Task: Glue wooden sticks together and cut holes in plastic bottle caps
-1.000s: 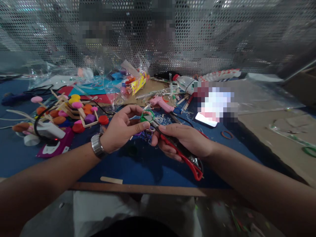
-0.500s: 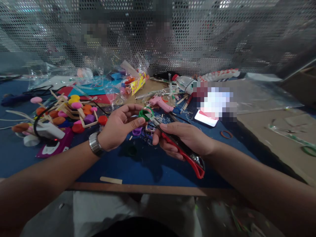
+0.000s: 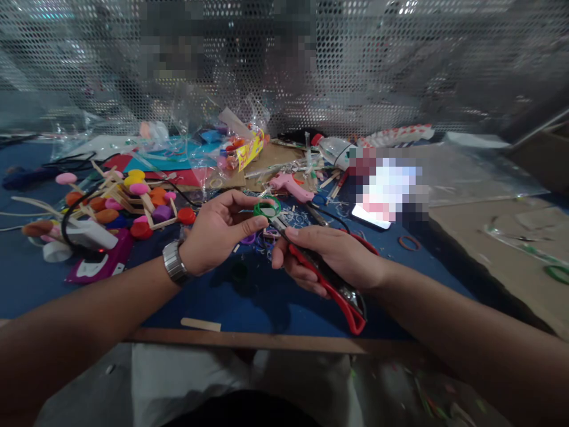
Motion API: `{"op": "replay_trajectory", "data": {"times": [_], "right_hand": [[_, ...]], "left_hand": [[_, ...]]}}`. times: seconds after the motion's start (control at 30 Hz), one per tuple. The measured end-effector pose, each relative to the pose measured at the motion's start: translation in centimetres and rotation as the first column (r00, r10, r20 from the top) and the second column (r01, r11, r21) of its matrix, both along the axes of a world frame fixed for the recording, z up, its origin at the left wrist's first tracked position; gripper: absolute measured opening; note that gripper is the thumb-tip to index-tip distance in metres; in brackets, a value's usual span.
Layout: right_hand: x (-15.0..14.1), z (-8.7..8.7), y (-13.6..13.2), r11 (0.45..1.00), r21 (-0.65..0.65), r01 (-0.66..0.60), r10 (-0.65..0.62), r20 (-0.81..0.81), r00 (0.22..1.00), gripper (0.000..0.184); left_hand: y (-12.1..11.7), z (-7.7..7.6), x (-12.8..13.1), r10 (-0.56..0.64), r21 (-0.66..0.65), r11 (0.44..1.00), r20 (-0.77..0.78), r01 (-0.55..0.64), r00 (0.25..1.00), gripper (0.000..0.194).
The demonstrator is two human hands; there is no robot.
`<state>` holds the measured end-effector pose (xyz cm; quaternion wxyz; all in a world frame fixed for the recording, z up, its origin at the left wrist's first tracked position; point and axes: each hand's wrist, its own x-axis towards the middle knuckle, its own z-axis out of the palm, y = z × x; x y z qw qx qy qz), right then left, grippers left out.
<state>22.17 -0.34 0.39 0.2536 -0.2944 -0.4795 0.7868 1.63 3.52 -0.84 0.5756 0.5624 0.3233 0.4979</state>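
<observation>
Between the thumb and fingers of my left hand (image 3: 217,231) is a small green plastic ring (image 3: 259,212), held above the table. My right hand (image 3: 331,255) is wrapped round a red and black utility knife (image 3: 342,299), its handle slanting down toward me. The knife's blade reaches into the ring's opening; whether it touches the inner wall I cannot tell. Below and behind the hands, a purple ring (image 3: 249,238) lies among pale shavings. A dark green round piece (image 3: 240,273) sits on the blue table under my left hand, in shadow.
A pink glue gun (image 3: 291,187) lies just behind my hands. Craft sticks with coloured pieces (image 3: 137,201) and a purple power strip (image 3: 104,255) are on the left. A lit phone (image 3: 377,201) and cardboard (image 3: 498,237) lie right. One flat stick (image 3: 201,324) is near the front edge.
The green ring has turned in my left hand so its opening faces more upward. The knife handle's rear end has dropped slightly. Both hands keep their holds.
</observation>
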Motion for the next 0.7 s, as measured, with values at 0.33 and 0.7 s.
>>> {"op": "replay_trajectory", "data": {"times": [0.33, 0.7], "right_hand": [[0.26, 0.00, 0.30, 1.000, -0.001, 0.014, -0.014, -0.009, 1.000, 0.042], [0.51, 0.17, 0.55, 1.000, -0.017, -0.018, 0.017, -0.031, 0.999, 0.041]], "left_hand": [[0.04, -0.19, -0.16, 0.043, -0.008, 0.999, -0.032, -0.044, 0.999, 0.042], [0.33, 0.11, -0.58, -0.135, -0.113, 0.983, 0.074, 0.143, 0.988, 0.037]]}}
